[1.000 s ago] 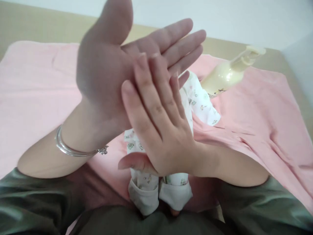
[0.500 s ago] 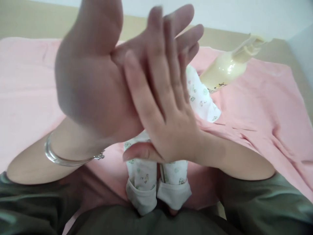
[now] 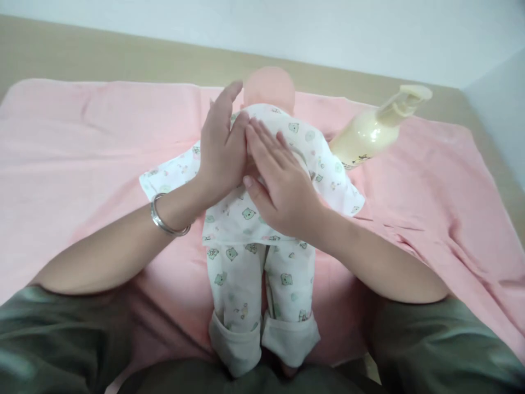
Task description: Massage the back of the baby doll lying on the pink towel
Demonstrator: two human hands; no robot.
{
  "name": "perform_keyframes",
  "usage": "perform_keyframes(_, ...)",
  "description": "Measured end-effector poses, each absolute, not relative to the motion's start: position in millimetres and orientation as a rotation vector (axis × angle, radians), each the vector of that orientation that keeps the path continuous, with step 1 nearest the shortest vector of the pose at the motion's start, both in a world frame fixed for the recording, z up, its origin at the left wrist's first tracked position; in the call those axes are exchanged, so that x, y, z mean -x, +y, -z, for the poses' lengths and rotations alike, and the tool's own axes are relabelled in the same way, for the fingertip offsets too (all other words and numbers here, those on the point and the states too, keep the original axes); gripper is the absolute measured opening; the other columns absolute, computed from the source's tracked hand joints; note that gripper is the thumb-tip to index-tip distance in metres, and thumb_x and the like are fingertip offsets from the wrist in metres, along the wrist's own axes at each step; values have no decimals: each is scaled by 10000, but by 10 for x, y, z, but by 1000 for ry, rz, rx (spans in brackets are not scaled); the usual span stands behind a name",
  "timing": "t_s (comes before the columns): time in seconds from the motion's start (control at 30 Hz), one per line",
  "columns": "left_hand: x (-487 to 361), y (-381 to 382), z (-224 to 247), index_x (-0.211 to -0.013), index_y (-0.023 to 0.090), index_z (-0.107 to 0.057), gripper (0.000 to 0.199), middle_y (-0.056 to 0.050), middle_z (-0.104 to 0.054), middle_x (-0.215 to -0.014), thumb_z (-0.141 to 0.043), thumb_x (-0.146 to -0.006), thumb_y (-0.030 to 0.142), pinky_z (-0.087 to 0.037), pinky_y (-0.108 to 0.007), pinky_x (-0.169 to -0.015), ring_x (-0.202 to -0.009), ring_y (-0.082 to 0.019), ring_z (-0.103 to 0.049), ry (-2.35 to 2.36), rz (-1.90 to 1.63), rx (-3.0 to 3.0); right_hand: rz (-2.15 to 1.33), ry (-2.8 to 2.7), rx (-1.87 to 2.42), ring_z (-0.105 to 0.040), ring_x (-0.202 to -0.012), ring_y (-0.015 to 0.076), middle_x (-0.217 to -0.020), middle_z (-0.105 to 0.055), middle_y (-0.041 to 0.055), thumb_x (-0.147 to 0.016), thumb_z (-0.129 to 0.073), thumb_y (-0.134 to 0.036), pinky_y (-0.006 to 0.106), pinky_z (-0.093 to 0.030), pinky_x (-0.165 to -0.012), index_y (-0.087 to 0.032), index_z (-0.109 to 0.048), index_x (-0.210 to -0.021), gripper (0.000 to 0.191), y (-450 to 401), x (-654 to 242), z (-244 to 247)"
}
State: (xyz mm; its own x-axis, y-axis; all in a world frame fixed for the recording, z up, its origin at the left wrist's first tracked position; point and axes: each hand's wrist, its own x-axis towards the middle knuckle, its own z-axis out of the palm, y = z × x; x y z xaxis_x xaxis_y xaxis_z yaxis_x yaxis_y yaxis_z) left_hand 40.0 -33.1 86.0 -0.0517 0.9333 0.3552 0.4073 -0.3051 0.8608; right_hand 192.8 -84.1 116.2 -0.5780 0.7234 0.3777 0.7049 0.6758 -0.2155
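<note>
A bald baby doll (image 3: 248, 213) in a white top and trousers printed with small green bears lies stretched out, its head away from me and no face showing. Over its upper body, my left hand (image 3: 221, 148) is raised with the fingers stretched and wears a silver bangle (image 3: 158, 216) at the wrist. My right hand (image 3: 283, 189), flat with its fingers extended, meets the left palm at the fingertips. Neither hand grips anything. Whether either one touches the top below cannot be made out.
A pale yellow pump bottle (image 3: 369, 134) leans beside the doll's right-hand sleeve. Under everything spreads a pink cloth (image 3: 430, 180) on a light wooden surface (image 3: 82, 54), with a white wall (image 3: 328, 33) behind. My dark-clad knees (image 3: 443, 339) border the near edge.
Both hands have come down and away from the camera, from rubbing close before it to over the doll's upper body. The doll's head and top now show.
</note>
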Motion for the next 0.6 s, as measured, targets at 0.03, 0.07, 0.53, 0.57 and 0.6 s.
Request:
perform_keyframes(0.03,-394,-242,-813,-1535,199,-474,501,-36,-526,-1686,-438,-1036,190,-304,-465,-1420,-1616,-213,-432,1485,-1337,-1687,-101,-2460,1145,-245,-1711,220,-1793,-332,120,-1095,-245,-316,456,-201,-1448,-40,-360,-1689,664,-817,-1928,-1075)
perform_keyframes(0.07,-386,-179,-751,-1486,205,-521,473,-44,-593,-1625,-456,-1018,206,-350,-472,-1392,-1571,-233,-492,1516,-1307,-1685,-146,-2470,1172,-260,-1707,216,-1786,-355,99,-1088,-252,-287,479,-212,-1447,-77,-384,-1686,647,-775,-1930,-1006)
perform_keyframes(0.53,-275,-107,-297,-1407,328,-611,365,-3,-641,-1574,-448,-1107,459,-288,-455,-1425,-1585,-204,-477,1290,-1433,-2116,-123,-2338,1485,-223,-1706,394,-1795,-314,154,-1061,-382,-354,653,-246,-1406,-44,-398,-1677,689,-722,-1935,-919)
perform_keyframes(0.57,-279,-110,-301,-1408,334,-604,358,5,-645,-1566,-441,-1105,436,-313,-462,-1414,-1576,-197,-487,1304,-1424,-2097,-122,-2396,1422,-218,-1711,372,-1790,-332,137,-1058,-393,-326,646,-231,-1417,-64,-409,-1674,669,-796,-1902,-944)
perform_keyframes(0.6,-282,-115,-310,-1408,334,-602,356,5,-650,-1559,-442,-1098,403,-347,-474,-1397,-1564,-197,-500,1325,-1407,-2072,-129,-2454,1368,-210,-1717,349,-1786,-344,116,-1050,-401,-294,642,-208,-1428,-82,-423,-1669,655,-820,-1890,-971)
